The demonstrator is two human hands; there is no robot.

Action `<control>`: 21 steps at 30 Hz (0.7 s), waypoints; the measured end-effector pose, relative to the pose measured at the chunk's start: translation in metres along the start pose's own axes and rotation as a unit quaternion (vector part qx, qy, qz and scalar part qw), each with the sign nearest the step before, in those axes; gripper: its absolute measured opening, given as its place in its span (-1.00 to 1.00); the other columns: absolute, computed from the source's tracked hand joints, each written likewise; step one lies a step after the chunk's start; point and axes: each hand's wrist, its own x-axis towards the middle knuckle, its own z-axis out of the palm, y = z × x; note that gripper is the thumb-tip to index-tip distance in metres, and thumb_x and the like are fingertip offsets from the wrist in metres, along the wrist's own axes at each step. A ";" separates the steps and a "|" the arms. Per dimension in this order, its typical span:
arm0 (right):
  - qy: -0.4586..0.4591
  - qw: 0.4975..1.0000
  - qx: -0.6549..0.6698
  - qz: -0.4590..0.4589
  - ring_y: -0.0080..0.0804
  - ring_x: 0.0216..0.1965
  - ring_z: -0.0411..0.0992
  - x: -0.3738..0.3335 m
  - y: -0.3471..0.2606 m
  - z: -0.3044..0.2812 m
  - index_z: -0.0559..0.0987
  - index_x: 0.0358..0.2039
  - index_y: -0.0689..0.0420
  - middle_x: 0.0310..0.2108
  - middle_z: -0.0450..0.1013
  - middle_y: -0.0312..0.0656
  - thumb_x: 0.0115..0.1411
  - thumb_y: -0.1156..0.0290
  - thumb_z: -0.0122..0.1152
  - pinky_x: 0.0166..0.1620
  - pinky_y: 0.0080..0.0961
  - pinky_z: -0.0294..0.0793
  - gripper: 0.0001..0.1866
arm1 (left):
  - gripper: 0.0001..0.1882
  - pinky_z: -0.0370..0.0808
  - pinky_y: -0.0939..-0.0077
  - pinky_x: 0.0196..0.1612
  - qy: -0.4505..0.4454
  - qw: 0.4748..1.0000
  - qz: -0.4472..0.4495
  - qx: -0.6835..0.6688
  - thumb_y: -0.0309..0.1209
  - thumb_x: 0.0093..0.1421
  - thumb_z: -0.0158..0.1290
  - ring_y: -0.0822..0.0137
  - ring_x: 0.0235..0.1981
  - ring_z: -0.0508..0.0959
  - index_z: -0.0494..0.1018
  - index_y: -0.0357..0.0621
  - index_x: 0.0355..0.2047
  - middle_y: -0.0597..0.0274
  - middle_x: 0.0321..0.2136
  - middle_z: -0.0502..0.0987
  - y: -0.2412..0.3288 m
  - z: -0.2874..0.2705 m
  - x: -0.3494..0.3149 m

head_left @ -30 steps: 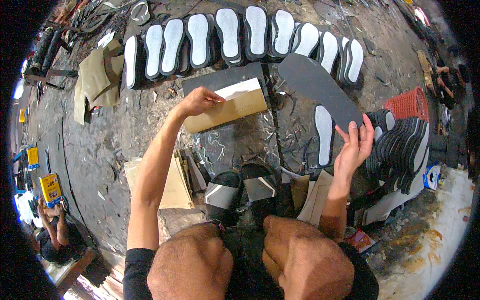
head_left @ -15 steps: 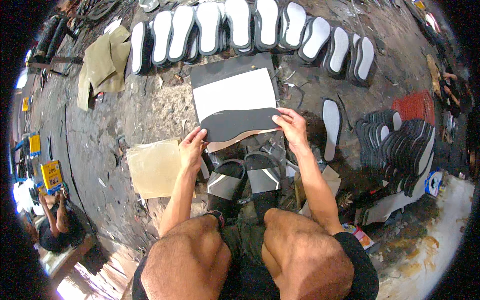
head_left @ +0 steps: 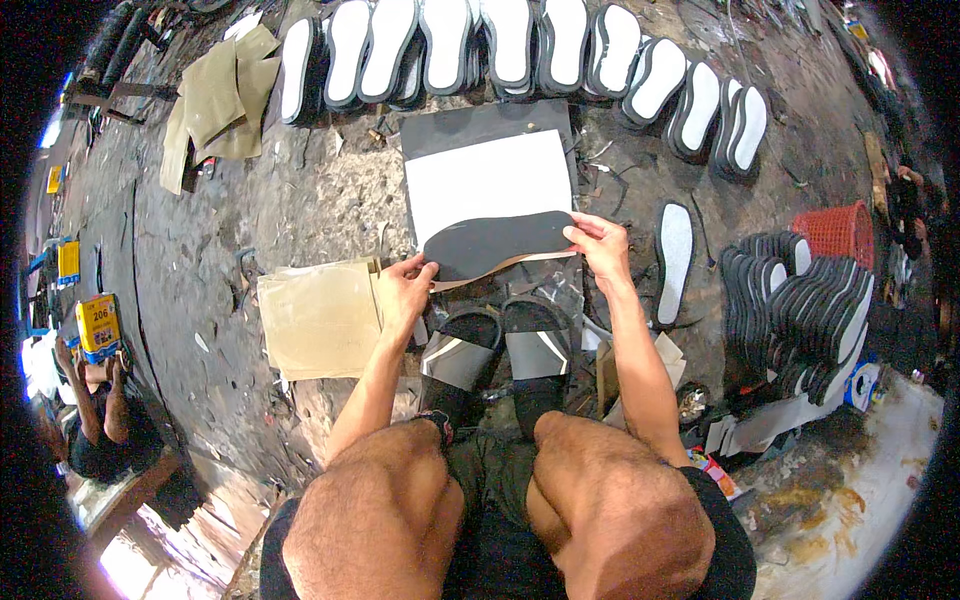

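Note:
A black shoe sole (head_left: 500,247) lies sideways between my hands, low over the near edge of a white sheet (head_left: 488,182). My left hand (head_left: 404,288) pinches its left end between thumb and fingers. At the other end, my right hand (head_left: 600,246) grips the sole with the thumb on top. Under the sole's near edge a thin pale strip shows; what it belongs to is partly hidden. The white sheet rests on a larger black sheet (head_left: 430,124). Just below the sole are my feet in grey-strapped sandals (head_left: 537,357).
White-topped soles (head_left: 508,40) stand in an arc of stacks at the far side. One lone sole (head_left: 674,262) lies right of my hand, near piled soles (head_left: 815,300) and a red basket (head_left: 836,232). Tan sheets (head_left: 318,325) lie at left. Another person (head_left: 112,420) sits far left.
The view has shifted slightly, so most things appear farther right. Both hands keep hold of the black sole, which has hardly moved against the white sheet.

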 end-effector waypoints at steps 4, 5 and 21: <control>-0.003 1.000 0.008 0.005 -0.43 -0.20 0.61 0.000 -0.001 0.003 0.64 0.00 0.30 -0.14 0.64 -0.09 0.14 0.53 0.42 -0.20 -0.50 0.62 -0.61 | -0.49 0.57 0.48 -0.29 0.021 0.996 0.031 0.078 -0.27 0.17 0.29 0.40 -0.40 0.68 0.56 -0.33 0.06 0.00 -0.38 0.71 -0.007 0.001 0.001; -0.005 1.000 0.004 0.003 -0.44 -0.20 0.60 -0.001 -0.001 0.004 0.64 0.00 0.30 -0.13 0.64 -0.08 0.14 0.53 0.42 -0.20 -0.50 0.63 -0.61 | -0.49 0.57 0.47 -0.30 0.029 0.995 0.037 0.092 -0.27 0.17 0.29 0.39 -0.40 0.69 0.56 -0.33 0.06 -0.02 -0.36 0.71 -0.013 0.001 0.002; -0.005 1.000 0.008 -0.004 -0.45 -0.23 0.60 0.002 0.013 0.005 0.63 0.01 0.30 -0.17 0.63 -0.11 0.15 0.55 0.41 -0.23 -0.51 0.65 -0.61 | -0.61 0.55 0.24 -0.12 0.088 0.984 0.102 0.120 -0.32 0.19 0.23 0.02 -0.25 0.66 0.60 -0.34 -0.04 -0.16 -0.26 0.62 -0.023 0.016 -0.002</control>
